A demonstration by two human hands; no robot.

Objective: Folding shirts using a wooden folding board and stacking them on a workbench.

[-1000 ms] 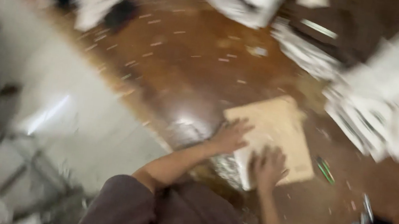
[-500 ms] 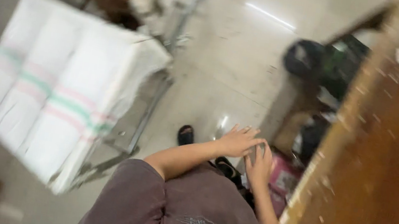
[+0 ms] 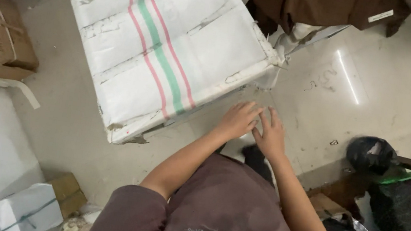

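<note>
both hands point(image 3: 255, 126) empty, fingers spread, beside the white woven sack point(image 3: 164, 44).

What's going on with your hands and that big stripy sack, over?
Left hand open, empty, beside right hand, also open. Both near corner of white striped sack, not touching it. Black bag off to the right.

open: bare floor point(image 3: 328, 90), centre right of frame
blocked: white sack bundle point(image 3: 167, 44) upper left; black bags point(image 3: 394, 198) lower right
</note>
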